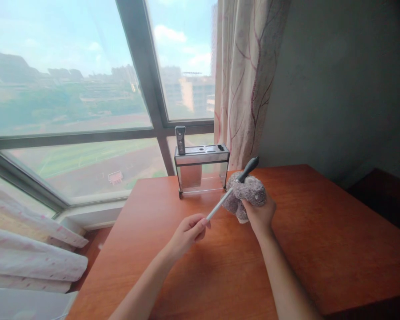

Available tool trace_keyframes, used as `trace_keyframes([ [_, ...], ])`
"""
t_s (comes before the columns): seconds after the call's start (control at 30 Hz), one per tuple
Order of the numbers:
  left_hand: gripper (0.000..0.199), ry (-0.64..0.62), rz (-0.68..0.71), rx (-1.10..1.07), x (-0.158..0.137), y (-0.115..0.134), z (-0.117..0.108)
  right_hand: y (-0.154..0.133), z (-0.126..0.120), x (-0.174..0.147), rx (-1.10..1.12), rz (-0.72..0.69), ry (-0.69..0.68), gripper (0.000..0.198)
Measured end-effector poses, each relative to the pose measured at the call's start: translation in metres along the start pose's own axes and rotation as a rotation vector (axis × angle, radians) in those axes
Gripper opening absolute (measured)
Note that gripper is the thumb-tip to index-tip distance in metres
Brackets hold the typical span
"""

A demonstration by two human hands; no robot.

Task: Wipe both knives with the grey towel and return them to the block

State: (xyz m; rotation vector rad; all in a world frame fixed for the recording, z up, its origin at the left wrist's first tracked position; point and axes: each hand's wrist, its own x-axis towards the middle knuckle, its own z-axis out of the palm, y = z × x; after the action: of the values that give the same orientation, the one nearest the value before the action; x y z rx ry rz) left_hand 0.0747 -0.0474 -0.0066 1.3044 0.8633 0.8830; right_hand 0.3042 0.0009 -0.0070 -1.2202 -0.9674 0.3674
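Observation:
A honing steel point(219, 205), with a pale metal rod and a black handle, is held slantwise above the table. Its free end sits in my left hand point(194, 229), whose fingers are closed around the tip. My right hand point(262, 211) grips a fluffy grey cloth point(251, 190), bunched around the rod just below the handle. The handle sticks out past the cloth toward the wall. Some fingers of my right hand are hidden behind the cloth. Just beyond both hands stands a clear-sided knife block point(202, 156) with a dark-handled tool point(180, 140) upright in its left slot.
Both hands are over a reddish-brown wooden table point(146, 275). Behind it rise a large window point(158, 89) and a patterned curtain point(243, 80). Another light curtain point(33, 253) hangs at lower left. A dark wall point(336, 89) closes off the right side.

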Motion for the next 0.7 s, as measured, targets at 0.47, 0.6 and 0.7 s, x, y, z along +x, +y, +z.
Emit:
trace_keyframes([
  [0.47,0.04,0.048,-0.033,0.066,0.004,0.0,-0.005,-0.009,-0.003,-0.007,0.874,0.882,-0.353,0.029],
  [0.6,0.04,0.088,-0.017,0.12,0.006,-0.002,-0.007,-0.012,-0.002,-0.007,0.846,0.868,-0.334,0.034],
  [0.7,0.041,0.118,0.003,0.168,0.005,-0.001,-0.008,-0.016,-0.001,-0.007,0.839,0.846,-0.334,0.035],
])
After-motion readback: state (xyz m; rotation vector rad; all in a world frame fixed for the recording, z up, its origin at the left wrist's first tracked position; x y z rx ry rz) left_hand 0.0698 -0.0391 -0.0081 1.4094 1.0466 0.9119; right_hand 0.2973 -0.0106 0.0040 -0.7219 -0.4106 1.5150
